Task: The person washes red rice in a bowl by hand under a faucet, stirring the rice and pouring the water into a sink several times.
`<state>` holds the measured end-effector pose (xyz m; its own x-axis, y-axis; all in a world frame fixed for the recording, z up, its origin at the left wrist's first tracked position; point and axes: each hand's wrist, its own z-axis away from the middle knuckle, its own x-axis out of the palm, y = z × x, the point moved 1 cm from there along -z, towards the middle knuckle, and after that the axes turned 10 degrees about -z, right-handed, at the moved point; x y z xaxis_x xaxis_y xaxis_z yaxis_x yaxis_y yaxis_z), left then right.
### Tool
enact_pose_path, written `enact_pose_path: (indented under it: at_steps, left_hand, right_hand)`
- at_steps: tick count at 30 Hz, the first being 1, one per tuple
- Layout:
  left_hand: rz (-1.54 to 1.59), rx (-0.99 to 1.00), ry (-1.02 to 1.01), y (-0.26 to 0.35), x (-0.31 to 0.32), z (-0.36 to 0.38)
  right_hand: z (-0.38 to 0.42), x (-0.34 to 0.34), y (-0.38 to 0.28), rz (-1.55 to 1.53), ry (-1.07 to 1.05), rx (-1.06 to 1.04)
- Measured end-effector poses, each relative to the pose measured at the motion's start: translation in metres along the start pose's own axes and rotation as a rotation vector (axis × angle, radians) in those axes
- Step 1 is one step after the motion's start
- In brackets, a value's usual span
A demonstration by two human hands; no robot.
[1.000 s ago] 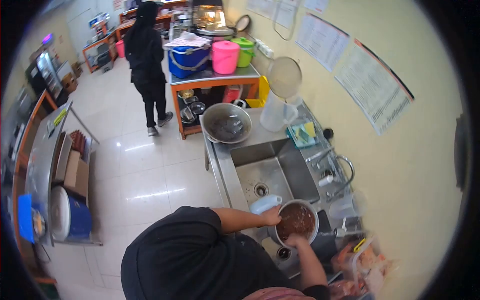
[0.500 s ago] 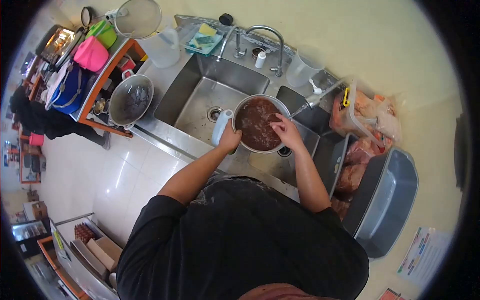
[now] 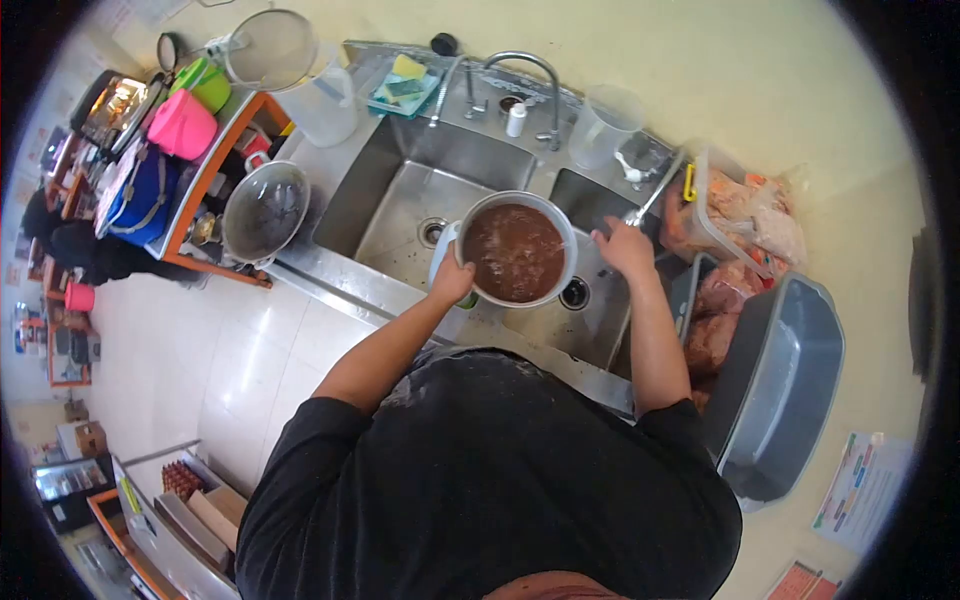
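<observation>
My left hand [image 3: 455,278] grips the near-left side of a round metal pot [image 3: 572,262], thumb over the rim and the other fingers underneath. Reddish-brown liquid [image 3: 515,252] with a rippled, bubbly surface fills much of it; what lies below cannot be made out. The pot is held over the divider between two steel sink basins. A pale blue object [image 3: 437,258] shows partly behind its left side. To the right, my right hand [image 3: 627,247] is over the right basin [image 3: 600,320], fingers apart, at the end of a metal tap spout [image 3: 645,208].
Left of the sink stands a large pot [image 3: 265,215]. Raw meat in a clear tub [image 3: 710,190] and a grey bin [image 3: 790,390] line the right side. A curved faucet [image 3: 540,65] and plastic jug [image 3: 605,130] stand behind. Another person [image 3: 80,245] is at far left.
My right hand has left the liquid in the pot and moved right to the spout. The spout has swung away from the pot. The pot has shifted slightly left, still in my left hand.
</observation>
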<state>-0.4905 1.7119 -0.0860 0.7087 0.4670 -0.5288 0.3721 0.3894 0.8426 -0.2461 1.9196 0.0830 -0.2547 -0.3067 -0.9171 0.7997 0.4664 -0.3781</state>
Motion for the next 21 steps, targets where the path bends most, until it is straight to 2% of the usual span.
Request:
enact_pose_path:
  at_steps: [1, 4, 7, 10, 13, 16, 19, 21]
  left_hand:
    - [0.036, 0.028, 0.010, -0.003, 0.006, 0.002]
    - [-0.014, -0.032, -0.014, 0.007, -0.011, 0.015]
    - [0.011, -0.018, -0.071, 0.011, -0.018, 0.022]
    - [0.044, -0.006, -0.101, 0.006, -0.024, 0.026]
    - [0.069, -0.028, -0.145, -0.009, -0.029, 0.037]
    - [0.159, -0.053, -0.241, -0.010, -0.045, 0.042]
    - [0.260, -0.098, -0.404, -0.013, -0.061, 0.038]
    - [0.289, -0.114, -0.484, -0.012, -0.073, 0.033]
  right_hand:
    - [0.004, 0.013, 0.022, 0.035, -0.030, 0.090]
    - [0.016, 0.077, 0.075, -0.321, 0.126, -0.004]
    - [0.037, 0.116, 0.047, -0.966, -0.067, 0.190]
    - [0.065, 0.105, -0.022, -0.764, -0.010, 0.220]
    - [0.066, 0.155, 0.008, -0.785, 0.125, 0.108]
    - [0.099, 0.150, -0.016, -0.952, 0.140, 0.158]
    - [0.128, 0.134, -0.053, -1.131, 0.126, 0.345]
    - [0.144, 0.130, -0.074, -1.147, 0.161, 0.389]
